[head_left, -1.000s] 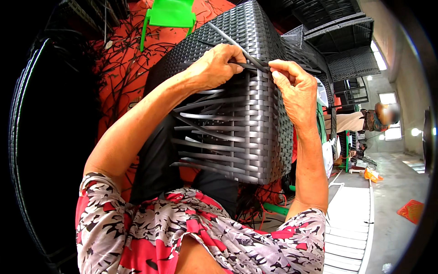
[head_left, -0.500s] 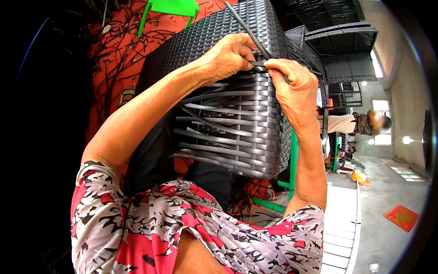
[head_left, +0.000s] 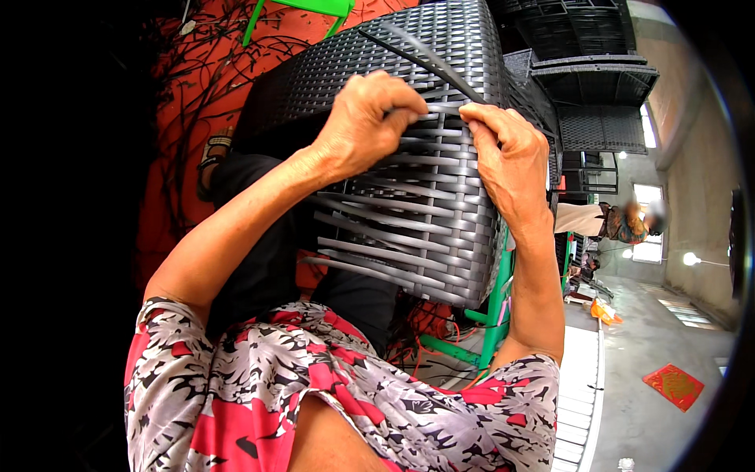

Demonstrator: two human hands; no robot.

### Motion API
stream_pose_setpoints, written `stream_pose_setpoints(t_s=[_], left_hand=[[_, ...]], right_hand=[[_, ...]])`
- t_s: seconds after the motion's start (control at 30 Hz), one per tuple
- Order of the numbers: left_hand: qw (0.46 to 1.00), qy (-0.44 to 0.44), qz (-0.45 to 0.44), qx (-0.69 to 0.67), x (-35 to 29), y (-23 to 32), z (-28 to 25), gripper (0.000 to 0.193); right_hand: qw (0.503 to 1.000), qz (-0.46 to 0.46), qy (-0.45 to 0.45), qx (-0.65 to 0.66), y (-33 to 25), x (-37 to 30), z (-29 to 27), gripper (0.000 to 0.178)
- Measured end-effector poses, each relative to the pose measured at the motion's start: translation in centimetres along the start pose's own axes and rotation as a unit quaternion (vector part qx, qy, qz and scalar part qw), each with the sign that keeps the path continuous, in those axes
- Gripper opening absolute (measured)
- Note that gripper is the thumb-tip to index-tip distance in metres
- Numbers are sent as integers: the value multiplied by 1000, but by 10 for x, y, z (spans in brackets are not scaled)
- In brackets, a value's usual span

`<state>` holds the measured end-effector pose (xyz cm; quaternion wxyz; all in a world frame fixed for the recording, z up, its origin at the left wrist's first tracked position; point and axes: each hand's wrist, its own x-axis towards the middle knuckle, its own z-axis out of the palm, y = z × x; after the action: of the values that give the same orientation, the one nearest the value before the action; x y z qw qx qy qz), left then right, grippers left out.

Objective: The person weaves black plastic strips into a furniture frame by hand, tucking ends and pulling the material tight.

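Note:
A dark grey woven wicker seat (head_left: 464, 236) lies before me, with loose flat strip ends (head_left: 370, 263) sticking out leftward from its weave. My left hand (head_left: 366, 122) is closed in a pinch on a flat plastic strip (head_left: 444, 108) that runs across the weave. At the woven corner, my right hand (head_left: 511, 157) pinches the same strip with thumb and forefinger. From the right fingertips two long free strip lengths (head_left: 432, 63) slant up and left over the weave; one is blurred.
A green metal stand (head_left: 495, 315) supports the piece at right. Strip scraps (head_left: 212, 71) litter the red floor near a green stool (head_left: 318, 6). More wicker furniture (head_left: 594, 79) is stacked at far right, and another person (head_left: 625, 223) is beyond it.
My left hand has moved left, away from the right one, and a span of strip now shows between them. The free strip has swung left; my right hand stays at the corner.

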<state>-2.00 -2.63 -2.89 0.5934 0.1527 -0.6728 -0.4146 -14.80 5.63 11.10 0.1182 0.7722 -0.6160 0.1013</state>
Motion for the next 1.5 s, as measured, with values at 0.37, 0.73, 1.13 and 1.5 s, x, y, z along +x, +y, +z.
stream_pose_setpoints(t_s=[0.37, 0.73, 1.13, 1.5], left_hand=[[986, -69, -78, 134, 4, -3, 21, 9], [886, -255, -311, -229, -6, -6, 8, 17], [925, -175, -288, -174, -8, -6, -5, 9], [986, -128, -83, 69, -4, 36, -13, 19]], right_hand=[[875, 218, 248, 355, 21, -36, -14, 18], [949, 179, 170, 199, 14, -43, -5, 14], [995, -94, -3, 36, 15, 22, -2, 26], [820, -11, -110, 562, 4, 44, -40, 14]])
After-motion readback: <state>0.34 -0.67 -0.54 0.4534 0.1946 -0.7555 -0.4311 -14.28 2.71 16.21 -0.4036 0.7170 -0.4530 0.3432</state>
